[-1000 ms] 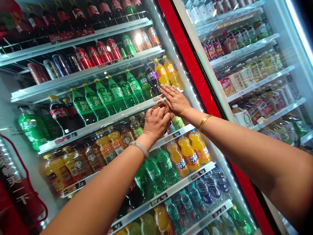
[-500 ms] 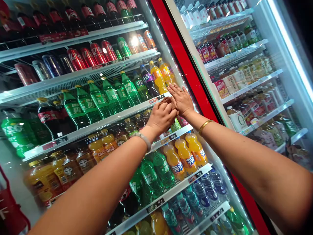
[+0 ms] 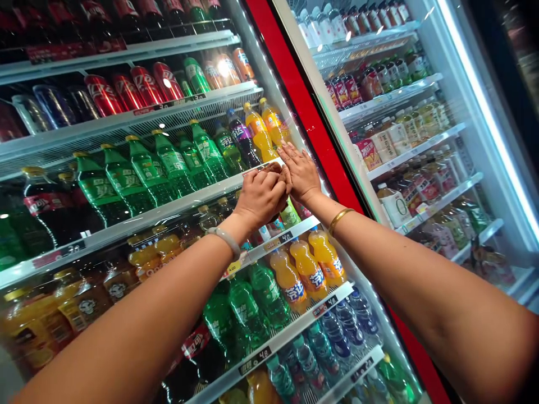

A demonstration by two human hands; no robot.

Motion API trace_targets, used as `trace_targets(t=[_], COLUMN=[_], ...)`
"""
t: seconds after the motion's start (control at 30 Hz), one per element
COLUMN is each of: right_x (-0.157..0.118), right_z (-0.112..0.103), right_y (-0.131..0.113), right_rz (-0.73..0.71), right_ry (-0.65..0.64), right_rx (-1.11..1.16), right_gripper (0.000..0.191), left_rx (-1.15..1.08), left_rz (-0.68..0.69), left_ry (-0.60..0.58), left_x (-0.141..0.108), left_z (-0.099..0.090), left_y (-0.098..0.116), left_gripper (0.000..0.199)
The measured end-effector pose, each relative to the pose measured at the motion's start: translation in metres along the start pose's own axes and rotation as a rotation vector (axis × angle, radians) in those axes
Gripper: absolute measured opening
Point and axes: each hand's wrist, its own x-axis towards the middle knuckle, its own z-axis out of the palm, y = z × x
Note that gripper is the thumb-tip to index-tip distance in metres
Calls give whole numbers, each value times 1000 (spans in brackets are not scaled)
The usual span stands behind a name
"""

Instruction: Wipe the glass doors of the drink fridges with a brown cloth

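Note:
My left hand [image 3: 261,193] is curled with its knuckles up, close against the glass door of a drinks cooler. Whatever its fingers may hold is hidden; a dark brownish patch beyond them may be their reflection. A pale bracelet [image 3: 225,241] circles that wrist. Right beside it, touching or nearly so, my right hand [image 3: 300,173] lies flat on the glass with fingers stretched out. A gold bangle [image 3: 340,220] is on the right wrist. Behind the glass near the hands stand orange soda bottles [image 3: 259,134] and green soda bottles [image 3: 206,148].
A red door frame [image 3: 314,132] runs diagonally to the right of the hands. Beyond it is a second cooler with shelves [image 3: 408,160] of bottles and cartons. Lower shelves hold orange bottles [image 3: 309,264] and blue-capped water bottles [image 3: 351,322]; red cans [image 3: 145,87] stand higher up.
The view has shifted, so the shelves and both hands appear slightly further left. The hands keep nearly the same pose and place on the glass.

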Motion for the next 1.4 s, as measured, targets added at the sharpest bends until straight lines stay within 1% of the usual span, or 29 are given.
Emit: trace_targets(t=[0.07, 0.1, 0.13, 0.2, 0.23, 0.27, 0.33, 0.43, 0.5, 0.57, 0.6, 0.63, 0.67, 0.7, 0.73, 0.8, 0.83, 0.87, 0.9, 0.97, 1.0, 1.07, 1.13, 1.17, 1.2, 1.27, 1.33, 1.37, 1.4], right_x=[0, -1, -1, -2, -3, -3, -2, 0, 1, 1, 1, 1, 0, -1, -2, -5, -7, -9, -11, -15, -18, -24, -31, -35, -39, -47, -55, -58, -62], right_z=[0, 0, 1, 1, 1, 2, 2, 1, 0, -1, -2, -3, -4, -4, -5, -5, -5, -5, -4, -4, -4, -4, -6, -7, -8, -9, -10, -11, -11], right_y=[0, 0, 0, 0, 0, 0, 1, 5, 7, 8, 8, 8, 7, 6, 6, 5, 5, 6, 7, 9, 10, 12, 12, 12, 11, 9, 8, 9, 10], right_rz=[2, -2, -5, -9, -11, -12, -11, -13, -31, -47, -50, -50, -51, -54, -60, -71, -74, -73, -70, -70, -72, -77, -79, -79, -79, -78, -83, -89, -98], right_ry=[15, 22, 30, 41, 45, 48, 50, 28, 6, -5, -8, -11, -15, -20, -26, -41, -48, -55, -60, -69, -74, -82, -92, -94, -90, -79, -75, -78, -83], right_rx=[9, 14, 18, 27, 33, 38, 47, 60, 75, 85, 84, 80, 74, 67, 60, 49, 45, 41, 38, 33, 30, 22, 8, 0, -7, -20, -27, -29, -30], right_gripper=[57, 57, 57, 57, 57, 57, 58, 59, 59, 59, 59, 59, 59, 59, 59, 59, 59, 58, 58, 58, 58, 58, 58, 58, 58, 58, 58, 58, 58], left_rx=[2, 11, 25, 55, 65, 69, 67, 50, 42, 34, 38, 49, 66, 84, 97, 108, 109, 108, 106, 69, 50, 26, 25, 35, 52, 91, 107, 105, 97], left_rz=[120, 124, 79, -118, -222, -288, -283, -15, 147, 310, 359, 362, 309, 204, 63, -202, -279, -307, -291, -136, -58, 72, 140, 135, 96, -66, -244, -294, -305], left_ry=[-60, -73, -66, -16, 13, 31, 40, 20, 21, 20, 17, 15, 17, 25, 43, 92, 116, 137, 149, 158, 140, 92, 42, 29, 28, 62, 112, 135, 158], left_x=[0, 4, 8, 17, 20, 20, 14, -10, -24, -29, -28, -25, -20, -15, -10, -6, -8, -12, -18, -33, -39, -47, -45, -41, -37, -30, -32, -36, -43], left_z=[-6, -9, -12, -16, -16, -14, -8, 2, 4, 3, 1, -1, -2, -3, -3, 0, 3, 6, 10, 15, 16, 14, 8, 5, 3, 1, 5, 9, 13], left_y=[-18, -30, -40, -53, -52, -46, -23, 19, 32, 27, 19, 8, -2, -12, -18, -17, -9, 3, 17, 47, 59, 68, 57, 47, 37, 23, 27, 36, 49], left_gripper=[29, 29, 28, 23, 21, 21, 22, 23, 23, 23, 24, 26, 28, 30, 31, 31, 31, 30, 28, 24, 22, 20, 21, 22, 23, 23, 24, 24, 25])
